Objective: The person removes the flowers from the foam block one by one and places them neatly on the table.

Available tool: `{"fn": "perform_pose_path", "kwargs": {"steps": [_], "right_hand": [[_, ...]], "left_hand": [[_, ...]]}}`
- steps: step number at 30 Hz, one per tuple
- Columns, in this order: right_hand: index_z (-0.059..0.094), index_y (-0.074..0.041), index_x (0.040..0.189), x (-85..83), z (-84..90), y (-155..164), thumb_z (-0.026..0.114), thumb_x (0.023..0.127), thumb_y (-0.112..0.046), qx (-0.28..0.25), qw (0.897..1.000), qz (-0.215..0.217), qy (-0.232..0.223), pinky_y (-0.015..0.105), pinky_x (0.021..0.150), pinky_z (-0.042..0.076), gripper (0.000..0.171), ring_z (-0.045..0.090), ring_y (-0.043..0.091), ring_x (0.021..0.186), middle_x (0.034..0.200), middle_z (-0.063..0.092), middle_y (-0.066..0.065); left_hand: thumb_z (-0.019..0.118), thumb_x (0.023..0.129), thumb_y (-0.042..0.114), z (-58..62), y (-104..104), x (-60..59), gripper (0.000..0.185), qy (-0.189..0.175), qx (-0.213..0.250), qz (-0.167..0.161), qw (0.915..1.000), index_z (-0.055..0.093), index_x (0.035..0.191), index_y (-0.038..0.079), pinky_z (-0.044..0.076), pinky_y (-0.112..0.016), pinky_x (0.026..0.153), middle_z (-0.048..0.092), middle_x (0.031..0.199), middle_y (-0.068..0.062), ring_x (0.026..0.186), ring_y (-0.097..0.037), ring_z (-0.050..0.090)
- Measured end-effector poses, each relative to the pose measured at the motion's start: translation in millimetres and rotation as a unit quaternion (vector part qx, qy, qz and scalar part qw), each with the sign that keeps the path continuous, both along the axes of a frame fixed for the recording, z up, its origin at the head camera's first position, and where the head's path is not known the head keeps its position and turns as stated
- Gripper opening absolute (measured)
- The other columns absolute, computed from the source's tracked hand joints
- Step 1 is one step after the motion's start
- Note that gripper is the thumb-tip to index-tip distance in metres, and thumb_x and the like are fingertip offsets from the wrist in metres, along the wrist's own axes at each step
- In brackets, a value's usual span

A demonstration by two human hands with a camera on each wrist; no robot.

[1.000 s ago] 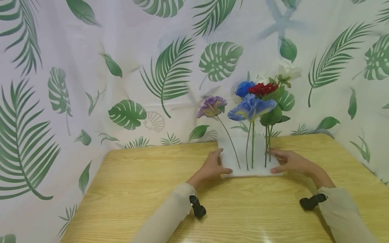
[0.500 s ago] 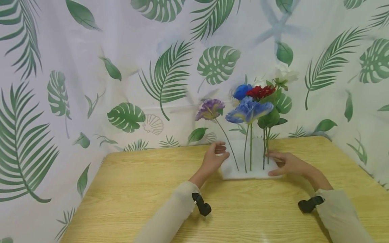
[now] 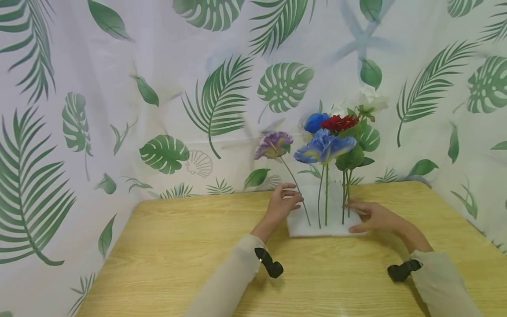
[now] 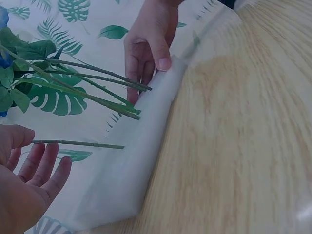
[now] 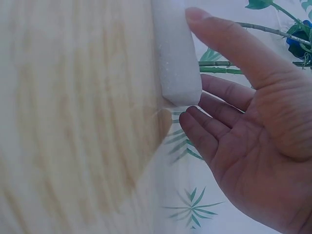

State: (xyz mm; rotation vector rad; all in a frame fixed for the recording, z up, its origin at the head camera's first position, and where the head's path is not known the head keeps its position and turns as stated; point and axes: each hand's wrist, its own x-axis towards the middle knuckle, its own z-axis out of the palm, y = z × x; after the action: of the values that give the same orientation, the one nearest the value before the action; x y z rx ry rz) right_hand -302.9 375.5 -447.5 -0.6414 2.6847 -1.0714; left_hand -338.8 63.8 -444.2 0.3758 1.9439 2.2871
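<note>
A white foam block (image 3: 299,230) lies on the table with several flowers standing in it. My left hand (image 3: 280,207) is at the thin stem of the leaning purple flower (image 3: 273,145); in the left wrist view, thumb and forefinger pinch that stem (image 4: 87,143). At the block's right end my right hand (image 3: 380,218) holds the foam, thumb on its top and fingers around the far side, as the right wrist view shows. Between the hands rise a blue ruffled flower (image 3: 325,149), a red flower (image 3: 339,123), a round blue flower (image 3: 315,123) and a white flower (image 3: 371,105).
The wooden table (image 3: 190,246) extends left and in front of the block. Behind it hangs a white curtain (image 3: 170,66) printed with green leaves. Black wrist cameras sit at both sleeves, the left camera (image 3: 269,263) and the right camera (image 3: 404,270).
My left hand has let go of the foam block's left end, risen, and moved right to the purple flower's stem. My right hand has stayed at the block.
</note>
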Motion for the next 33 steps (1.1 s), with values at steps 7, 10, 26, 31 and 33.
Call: {"fn": "perform_pose_path", "kwargs": {"steps": [7,10,26,31,33], "right_hand": [[0.044,0.013,0.147,1.1,-1.2,-1,0.083,0.086,-0.019,-0.011,1.0,0.002,0.001,0.048,0.105,0.053,0.079,0.035,0.058,0.14,0.157,0.026,0.04],[0.044,0.012,0.147,1.1,-1.2,0,0.084,0.086,-0.021,-0.003,1.0,-0.006,0.003,0.044,0.105,0.053,0.08,0.036,0.056,0.14,0.158,0.026,0.039],[0.043,0.015,0.146,2.5,0.0,2,0.083,0.085,-0.016,-0.007,1.0,0.006,0.003,0.055,0.104,0.05,0.08,0.035,0.058,0.14,0.156,0.026,0.042],[0.04,0.015,0.148,2.5,1.1,0,0.083,0.086,-0.019,-0.008,1.0,0.006,-0.005,0.053,0.105,0.05,0.083,0.034,0.057,0.141,0.158,0.025,0.04],[0.04,0.015,0.148,2.3,1.3,-1,0.083,0.086,-0.02,-0.007,1.0,0.008,-0.002,0.054,0.105,0.05,0.083,0.034,0.057,0.14,0.157,0.025,0.04]], "left_hand": [[0.064,0.095,-0.006,-0.8,5,-4.7,0.027,-0.019,0.048,-0.001,0.9987,0.056,0.121,-0.006,0.061,-0.049,0.091,0.065,0.099,-0.009,0.092,-0.026,0.073],[0.064,0.094,-0.008,-0.5,8,-5.7,0.025,-0.016,0.059,-0.002,0.9981,0.057,0.119,-0.006,0.062,-0.049,0.089,0.063,0.093,-0.003,0.086,-0.018,0.071],[0.065,0.096,-0.005,-0.4,7,-10.1,0.027,-0.002,0.07,-0.018,0.9974,0.062,0.121,-0.016,0.064,-0.039,0.086,0.073,0.1,-0.016,0.083,-0.01,0.07],[0.066,0.095,-0.005,3.7,2,-7.3,0.027,0.015,0.074,-0.009,0.9971,0.063,0.12,-0.016,0.064,-0.038,0.087,0.072,0.108,-0.026,0.084,-0.01,0.071],[0.066,0.095,-0.005,6.7,1,-6.4,0.026,0.03,0.076,-0.006,0.9967,0.063,0.119,-0.015,0.064,-0.038,0.087,0.071,0.11,-0.029,0.084,-0.009,0.071]]}}
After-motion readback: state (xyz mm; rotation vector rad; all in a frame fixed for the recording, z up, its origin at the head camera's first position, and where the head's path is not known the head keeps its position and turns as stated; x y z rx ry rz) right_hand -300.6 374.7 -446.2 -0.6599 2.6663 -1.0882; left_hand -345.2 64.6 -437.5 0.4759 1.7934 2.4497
